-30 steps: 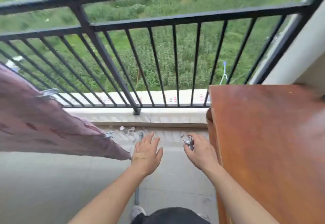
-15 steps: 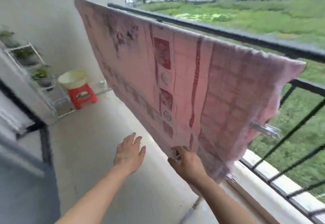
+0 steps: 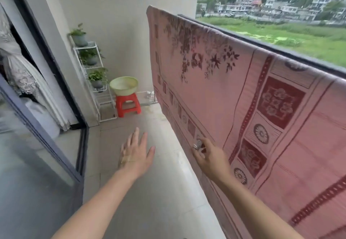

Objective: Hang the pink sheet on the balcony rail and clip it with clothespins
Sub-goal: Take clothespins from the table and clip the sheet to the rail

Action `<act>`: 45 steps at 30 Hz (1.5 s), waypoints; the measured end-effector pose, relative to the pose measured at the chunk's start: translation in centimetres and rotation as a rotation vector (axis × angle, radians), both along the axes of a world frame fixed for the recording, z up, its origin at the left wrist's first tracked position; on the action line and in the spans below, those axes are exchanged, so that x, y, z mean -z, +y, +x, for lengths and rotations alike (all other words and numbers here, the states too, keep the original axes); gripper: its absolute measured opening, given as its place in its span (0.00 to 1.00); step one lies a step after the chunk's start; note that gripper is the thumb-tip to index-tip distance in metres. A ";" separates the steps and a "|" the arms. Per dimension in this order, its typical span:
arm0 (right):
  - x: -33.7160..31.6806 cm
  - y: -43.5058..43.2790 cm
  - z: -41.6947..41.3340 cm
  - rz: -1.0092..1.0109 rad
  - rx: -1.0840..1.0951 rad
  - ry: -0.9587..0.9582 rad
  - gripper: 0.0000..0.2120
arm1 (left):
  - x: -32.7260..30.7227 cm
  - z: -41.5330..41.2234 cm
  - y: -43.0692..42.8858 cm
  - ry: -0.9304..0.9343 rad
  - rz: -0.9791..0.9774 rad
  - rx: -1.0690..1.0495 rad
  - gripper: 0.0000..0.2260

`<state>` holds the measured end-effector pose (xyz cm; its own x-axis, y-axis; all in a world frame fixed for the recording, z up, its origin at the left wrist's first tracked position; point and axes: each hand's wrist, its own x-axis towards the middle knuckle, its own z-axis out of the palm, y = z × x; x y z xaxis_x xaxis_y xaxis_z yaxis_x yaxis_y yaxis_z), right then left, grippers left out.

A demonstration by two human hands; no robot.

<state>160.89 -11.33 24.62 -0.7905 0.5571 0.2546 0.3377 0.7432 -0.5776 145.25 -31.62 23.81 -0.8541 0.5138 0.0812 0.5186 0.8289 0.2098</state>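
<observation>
The pink sheet [image 3: 215, 96], printed with dark red flowers and squares, is draped over the black balcony rail [image 3: 280, 48] and hangs down along the right side. My right hand [image 3: 209, 156] is close to the sheet's lower edge, its fingers closed on a metal clothespin [image 3: 198, 144]. My left hand [image 3: 135, 152] hovers over the floor left of the sheet, fingers spread and holding nothing. No clipped clothespins are visible on the sheet from this angle.
At the far end stand a white plant rack [image 3: 93, 73] with potted plants, a red stool [image 3: 128, 106] and a pale green basin [image 3: 124, 85] on it. A dark-framed glass sliding door [image 3: 43, 137] runs along the left. The tiled floor [image 3: 149, 192] lies between.
My view swung left from the rail and wooden table to look along the hung sheet. My right hand kept the clothespin and stays near the sheet's lower edge; my left stays open.
</observation>
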 end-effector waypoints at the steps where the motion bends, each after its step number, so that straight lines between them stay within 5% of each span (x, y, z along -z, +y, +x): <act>1: 0.0 0.6 -2.6 -0.009 -0.004 0.031 0.16 | 0.0 -2.4 0.6 0.023 0.010 -0.001 0.28; 12: -1.3 9.3 -35.7 -0.051 -0.042 0.165 0.13 | -4.5 -31.2 8.2 0.176 -0.063 -0.019 0.30; 27: 0.1 14.0 -78.1 0.203 -0.290 0.079 0.18 | -2.7 -69.4 9.5 0.163 0.000 -0.191 0.31; 37: -1.4 22.6 -101.6 0.128 -0.152 0.046 0.18 | -4.5 -95.6 19.1 0.109 -0.026 -0.050 0.29; 45: 1.7 33.9 -115.7 -0.085 -0.119 0.004 0.16 | 0.1 -110.2 32.2 -0.024 -0.043 0.024 0.30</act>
<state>45.18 22.52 22.89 -0.8510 0.4796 0.2142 0.2478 0.7261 -0.6414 35.01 0.61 23.70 -0.8431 0.5364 0.0377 0.5332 0.8251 0.1869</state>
